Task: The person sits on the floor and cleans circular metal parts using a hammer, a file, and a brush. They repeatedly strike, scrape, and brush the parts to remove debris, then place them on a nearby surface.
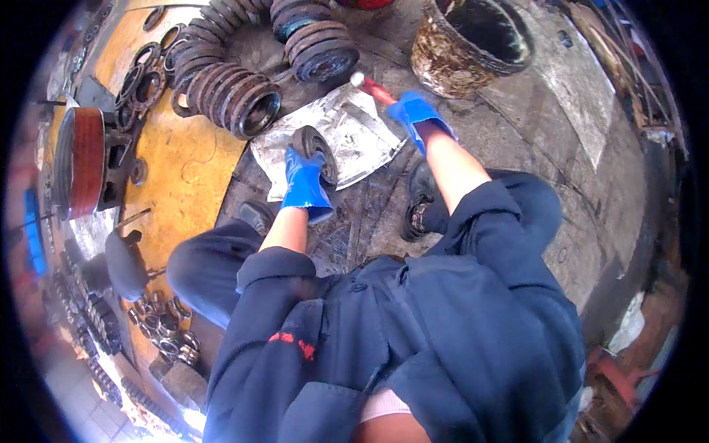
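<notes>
Blue-gloved left hand (304, 177) clamps fingers on a dark ring (329, 160); toward two o'clock, the right hand (419, 117) wraps fingers round a hammer (378, 91).

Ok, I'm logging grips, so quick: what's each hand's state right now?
Left hand: closed on the dark ring-shaped part, gripping its rim.
Right hand: closed, holding the red-handled hammer.

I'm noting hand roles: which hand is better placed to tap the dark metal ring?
Probably the right hand: it grips the red-handled hammer, while the left hand is occupied holding the dark metal ring.
</notes>
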A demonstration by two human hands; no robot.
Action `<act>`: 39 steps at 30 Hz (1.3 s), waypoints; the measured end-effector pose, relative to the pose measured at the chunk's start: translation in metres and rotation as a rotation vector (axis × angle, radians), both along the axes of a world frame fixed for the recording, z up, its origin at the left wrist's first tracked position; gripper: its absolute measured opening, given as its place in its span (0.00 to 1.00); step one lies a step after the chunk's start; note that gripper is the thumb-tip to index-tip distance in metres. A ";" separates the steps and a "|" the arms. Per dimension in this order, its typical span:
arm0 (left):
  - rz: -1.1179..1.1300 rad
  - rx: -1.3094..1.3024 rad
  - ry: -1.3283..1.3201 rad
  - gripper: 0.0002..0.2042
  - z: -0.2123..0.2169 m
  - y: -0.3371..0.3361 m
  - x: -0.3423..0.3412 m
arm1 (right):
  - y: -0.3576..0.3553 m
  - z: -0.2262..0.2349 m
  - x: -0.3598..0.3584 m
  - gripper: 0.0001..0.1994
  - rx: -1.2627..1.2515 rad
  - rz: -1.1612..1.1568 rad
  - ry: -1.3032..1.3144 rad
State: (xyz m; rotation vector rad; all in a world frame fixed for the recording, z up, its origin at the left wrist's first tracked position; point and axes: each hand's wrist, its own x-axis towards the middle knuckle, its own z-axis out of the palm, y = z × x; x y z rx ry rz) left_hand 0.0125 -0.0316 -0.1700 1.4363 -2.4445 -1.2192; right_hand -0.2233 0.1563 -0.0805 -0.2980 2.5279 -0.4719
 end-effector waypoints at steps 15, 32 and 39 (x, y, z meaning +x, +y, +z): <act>0.075 0.646 0.513 0.41 0.019 0.006 0.024 | 0.032 0.002 0.157 0.21 -0.861 -0.530 -0.612; 0.235 0.877 0.641 0.29 0.063 -0.004 -0.002 | -0.008 -0.055 0.160 0.24 -0.717 -0.367 -0.639; 0.252 0.907 0.674 0.25 0.074 0.002 0.004 | -0.025 -0.068 0.196 0.30 -0.440 0.083 -0.608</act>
